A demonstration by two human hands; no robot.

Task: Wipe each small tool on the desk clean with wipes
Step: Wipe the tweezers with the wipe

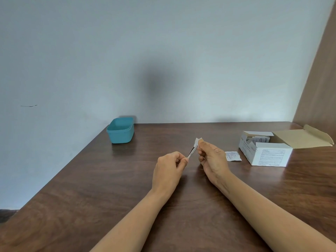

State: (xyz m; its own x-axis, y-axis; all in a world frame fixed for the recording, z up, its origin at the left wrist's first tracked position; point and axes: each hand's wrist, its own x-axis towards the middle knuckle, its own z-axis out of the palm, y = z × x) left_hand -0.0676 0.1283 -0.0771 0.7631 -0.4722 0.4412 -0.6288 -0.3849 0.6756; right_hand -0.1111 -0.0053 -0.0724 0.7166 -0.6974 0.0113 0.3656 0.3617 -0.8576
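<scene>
Above the middle of the brown desk (pixel 91 179), my left hand (pixel 170 168) pinches the near end of a thin metal tool (pixel 191 152), which looks like tweezers. The tool slants up and to the right. My right hand (pixel 211 157) is closed on a small white wipe (pixel 197 141), which is pressed around the tool's far end. The tip is hidden under the wipe and my fingers. An open white box of wipe packets (pixel 269 153) stands to the right.
A teal plastic tub (pixel 121 130) sits at the back left of the desk near the wall. A torn white packet (pixel 232 156) lies flat between my right hand and the box. The box's tan lid (pixel 305 136) is folded back towards the right wall.
</scene>
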